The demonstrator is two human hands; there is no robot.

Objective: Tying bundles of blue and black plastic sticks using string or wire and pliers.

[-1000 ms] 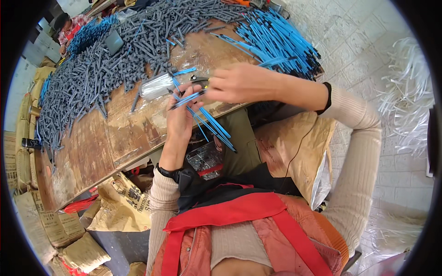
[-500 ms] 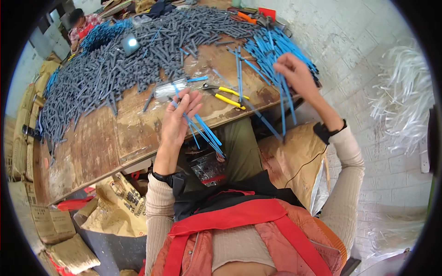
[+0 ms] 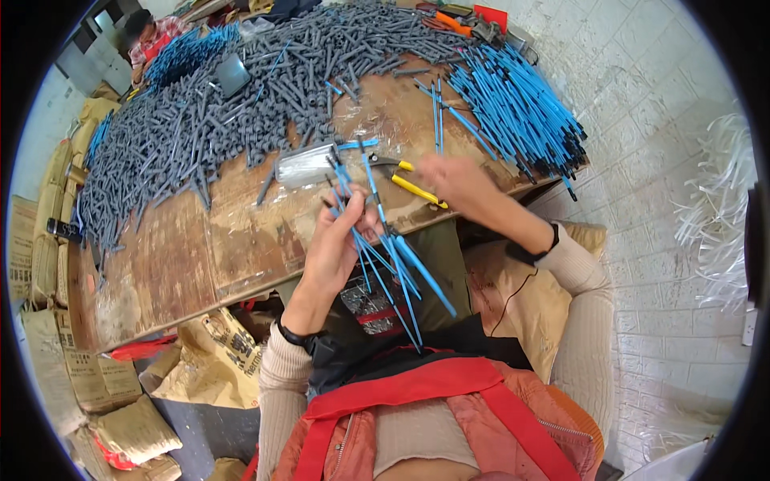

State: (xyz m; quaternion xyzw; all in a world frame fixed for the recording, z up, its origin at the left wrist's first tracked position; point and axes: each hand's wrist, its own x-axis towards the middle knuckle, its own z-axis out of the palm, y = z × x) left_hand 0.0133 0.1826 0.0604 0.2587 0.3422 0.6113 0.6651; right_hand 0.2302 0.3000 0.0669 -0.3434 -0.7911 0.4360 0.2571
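My left hand (image 3: 330,240) is closed around a loose bunch of thin blue rods with dark tips (image 3: 383,255). The rods point several ways, the longest hanging over my lap. To the right, above the table's front edge, my right hand (image 3: 453,183) is smeared by motion, and I cannot make out its fingers. Beside it lie pliers with yellow handles (image 3: 419,192), jaws toward the left. Just beyond my left hand rests a clear packet of thin pale pieces (image 3: 306,166).
A wide heap of grey plastic pieces (image 3: 241,120) covers the wooden table's (image 3: 172,260) far side. Many blue rods (image 3: 517,108) are piled at the right, near the white brick wall (image 3: 642,208). Another person (image 3: 152,40) sits far left. Paper sacks (image 3: 212,357) lie below the table.
My right hand has moved left from the blue pile toward my left hand; the rods hanging from it no longer show there. The bunch in my left hand looks larger and more spread.
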